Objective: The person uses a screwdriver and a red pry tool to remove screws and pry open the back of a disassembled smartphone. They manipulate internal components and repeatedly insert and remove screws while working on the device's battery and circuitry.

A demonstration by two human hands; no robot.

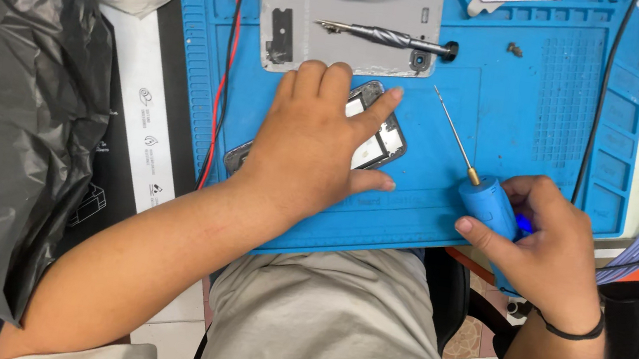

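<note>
Phone (379, 142), opened and lying face down on the blue mat (512, 115), sits under my left hand (307, 149), its long axis running on a slant from lower left to upper right. My left fingers (371, 112) are spread flat and pressed on it, holding nothing, only pinning it to the mat; most of the phone is hidden beneath my palm, and only its upper right end shows.

My right hand (544, 244) is just to the right of the phone, near the mat's front edge, with its fingers (475, 229) wrapped tight around the blue body of an electric screwdriver (490, 208). The long thin bit (451, 133) points up and to the left, and its tip stands clear of the phone, just beyond the exposed corner. So the phone lies to the left of the bit, and my right hand is the one carrying the tool toward it.

Beyond my left hand, the grey back cover (358, 22) rests on the mat with a pair of tweezers (381, 36) laid across it. A small screw (514, 49) lies apart, further right on the mat.
</note>
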